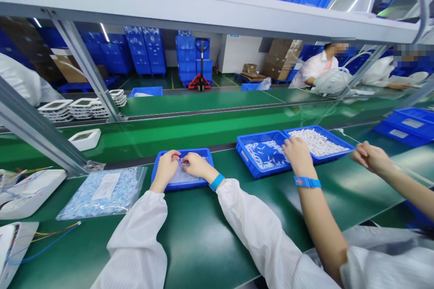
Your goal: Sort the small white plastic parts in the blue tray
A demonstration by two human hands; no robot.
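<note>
Both of my hands are over a small blue tray that holds small translucent whitish pieces. My left hand is at the tray's left side, its fingers curled in toward the middle. Close beside it, my right hand, with a blue band at the wrist, has its fingertips bent together above the pieces. Whatever is between the fingers of either hand is too small to make out. Left of the tray lies a clear plastic bag of light-blue and white small parts with a white label.
At right, a co-worker's hands work near a blue tray of white pieces and a fuller one. White housings with wires sit at left. A metal post rises behind the bag; a shelf beam crosses overhead.
</note>
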